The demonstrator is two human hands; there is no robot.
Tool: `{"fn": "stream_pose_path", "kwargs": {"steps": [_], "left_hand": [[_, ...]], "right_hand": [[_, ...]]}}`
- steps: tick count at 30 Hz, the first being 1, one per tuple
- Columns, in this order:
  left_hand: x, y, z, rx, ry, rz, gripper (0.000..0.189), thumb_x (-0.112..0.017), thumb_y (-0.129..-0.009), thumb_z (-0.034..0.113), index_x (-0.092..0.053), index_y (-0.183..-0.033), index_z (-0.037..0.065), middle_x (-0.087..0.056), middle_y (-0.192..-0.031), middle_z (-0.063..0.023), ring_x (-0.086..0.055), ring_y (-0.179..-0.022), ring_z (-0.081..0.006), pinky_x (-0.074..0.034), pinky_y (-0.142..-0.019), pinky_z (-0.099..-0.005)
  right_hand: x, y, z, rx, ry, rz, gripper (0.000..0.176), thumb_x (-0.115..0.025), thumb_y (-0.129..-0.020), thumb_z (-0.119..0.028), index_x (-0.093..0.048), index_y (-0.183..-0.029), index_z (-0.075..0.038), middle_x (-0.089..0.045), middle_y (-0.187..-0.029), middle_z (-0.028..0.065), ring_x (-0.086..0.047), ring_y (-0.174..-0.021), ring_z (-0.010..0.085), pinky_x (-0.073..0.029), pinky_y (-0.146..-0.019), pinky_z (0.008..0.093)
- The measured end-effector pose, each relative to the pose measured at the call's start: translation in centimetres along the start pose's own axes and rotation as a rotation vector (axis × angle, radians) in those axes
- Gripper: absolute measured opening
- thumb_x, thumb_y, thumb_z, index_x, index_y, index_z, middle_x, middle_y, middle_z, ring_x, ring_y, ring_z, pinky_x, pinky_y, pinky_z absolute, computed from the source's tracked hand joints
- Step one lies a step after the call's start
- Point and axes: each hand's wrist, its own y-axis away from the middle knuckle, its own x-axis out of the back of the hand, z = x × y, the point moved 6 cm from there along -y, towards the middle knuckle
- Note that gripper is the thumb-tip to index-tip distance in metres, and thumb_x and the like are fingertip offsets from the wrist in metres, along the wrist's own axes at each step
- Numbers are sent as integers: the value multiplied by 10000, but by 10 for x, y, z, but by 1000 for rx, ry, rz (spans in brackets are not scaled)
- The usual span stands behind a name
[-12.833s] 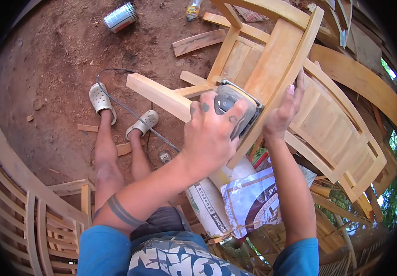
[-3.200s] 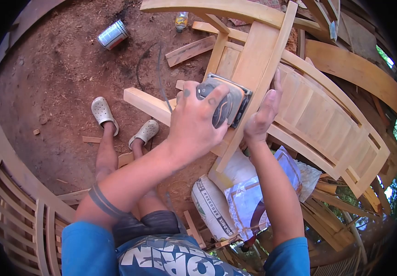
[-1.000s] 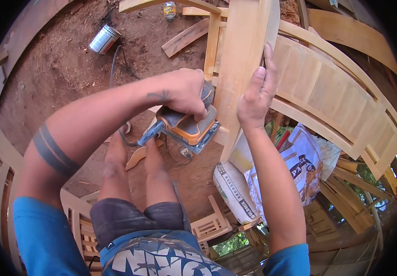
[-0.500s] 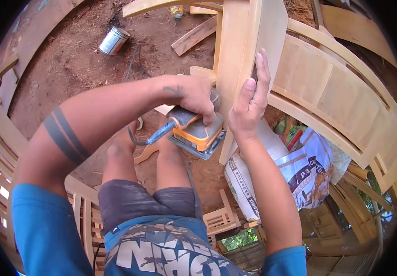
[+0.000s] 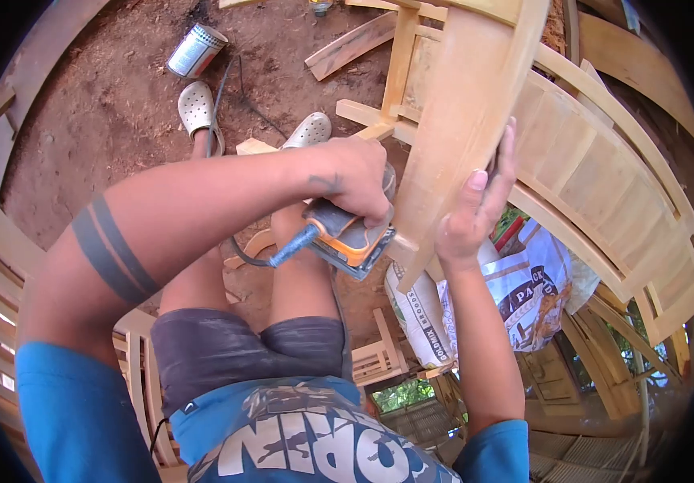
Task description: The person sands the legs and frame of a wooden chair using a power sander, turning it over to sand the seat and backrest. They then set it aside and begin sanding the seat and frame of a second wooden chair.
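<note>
Left hand: closed over the power sander, frame centre, beside the lower end of the wide wooden board. Right hand: open, fingers extended, at the board's right edge. Metal can: tipped on soil, upper left. Printed bags: lower right of centre.
</note>
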Motion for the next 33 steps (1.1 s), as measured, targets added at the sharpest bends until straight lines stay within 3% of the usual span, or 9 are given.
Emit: {"fn": "stream_pose_path", "kwargs": {"steps": [1, 5, 9, 21, 24, 33], "left_hand": [[-1, 2, 2, -9, 9, 8, 472, -797, -583, 296, -758, -901, -51, -731, -1004, -222, -720, -933, -325, -580, -805, -391], [1, 9, 18, -56, -13, 29, 455, -804, -586, 278, -767, -917, -33, -736, -1023, -195, -723, -952, -301, -580, -820, -381], [0, 3, 24, -58, -3, -29, 443, -794, -594, 252, -762, -928, -37, -740, -1020, -177, -725, -963, -293, -581, -834, -366], [-5, -3, 9, -24, 104, -23, 558, -802, -598, 217, -695, -1065, -69, -698, -1139, -182, -686, -1073, -298, -586, -850, -380], [-2, 0, 18, -38, 116, 50, 558, -802, -602, 209, -687, -1068, -76, -697, -1140, -186, -686, -1074, -293, -588, -846, -379], [-4, -3, 33, -41, 127, -41, 463, -792, -625, 174, -725, -1029, -42, -734, -1062, -167, -720, -1002, -283, -595, -828, -363]], "right_hand": [[-1, -13, -1, -48, -27, -14, 588, -438, -1048, -308, -328, -1494, 60, -370, -1531, 220, -373, -1420, 293, -297, -1170, 407], [-16, -100, -19, -191, 33, -5, 678, -613, -970, -304, -346, -1476, 61, -427, -1475, 214, -450, -1348, 289, -338, -1135, 394], [-21, -115, -19, -249, 23, -14, 789, -749, -884, -246, -329, -1482, 49, -446, -1455, 195, -500, -1298, 262, -392, -1089, 366], [-19, -117, -18, -236, 199, -20, 791, -750, -882, -227, -315, -1490, 31, -454, -1425, 186, -470, -1305, 283, -367, -1110, 388], [-19, -117, -17, -257, 179, -20, 790, -750, -880, -212, -313, -1492, 31, -451, -1429, 188, -468, -1308, 284, -365, -1112, 386], [-21, -117, -20, -238, 193, -33, 814, -748, -878, -177, -277, -1506, 36, -436, -1452, 206, -468, -1326, 288, -369, -1116, 384]]}}
